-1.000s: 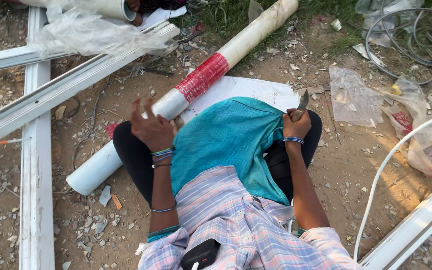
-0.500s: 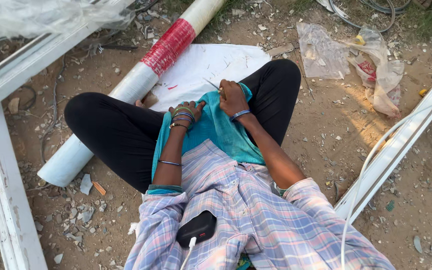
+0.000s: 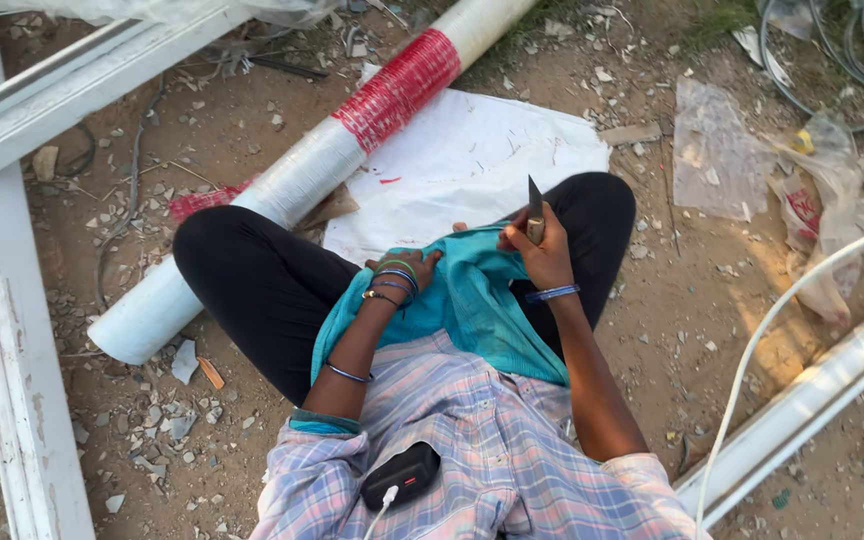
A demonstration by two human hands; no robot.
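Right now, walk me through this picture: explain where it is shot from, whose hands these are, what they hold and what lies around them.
The picture comes from a camera worn on a person's head, looking down at their own lap as they sit cross-legged on bare, stony ground. There is no machine, only two bare hands. The right hand grips a small knife, blade pointing up. The left hand, wearing bangles, rests on a teal cloth spread over the lap. Ahead lies a white sheet, and beside it a long white pipe with a red wrapped band. White metal frame bars lie to the left, and crumpled plastic bags to the right.
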